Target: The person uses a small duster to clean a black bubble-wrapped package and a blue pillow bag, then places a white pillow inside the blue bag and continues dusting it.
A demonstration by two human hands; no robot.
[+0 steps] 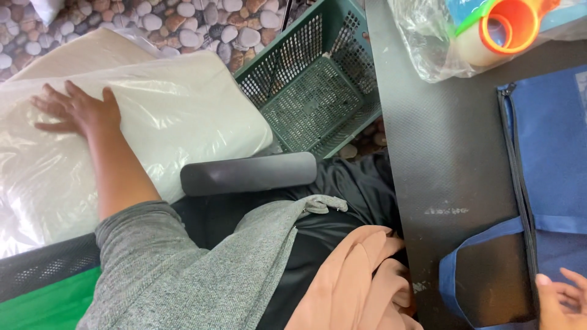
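My left hand (78, 110) lies flat, fingers spread, on a white pillow in clear plastic wrap (177, 116) at the left, beside my chair. A second wrapped pillow (79, 52) lies behind it. My right hand (559, 302) shows only partly at the bottom right corner, fingers loosely apart, touching the edge of a blue zippered fabric bag (550, 153) that lies on the dark table (440, 153). It holds nothing that I can see.
A green plastic basket (312, 91) stands empty on the pebble-patterned floor between pillow and table. The chair's grey armrest (247, 173) crosses the middle. A clear plastic bag with an orange tape roll (507, 27) sits at the table's far end. Peach cloth (361, 275) lies on my lap.
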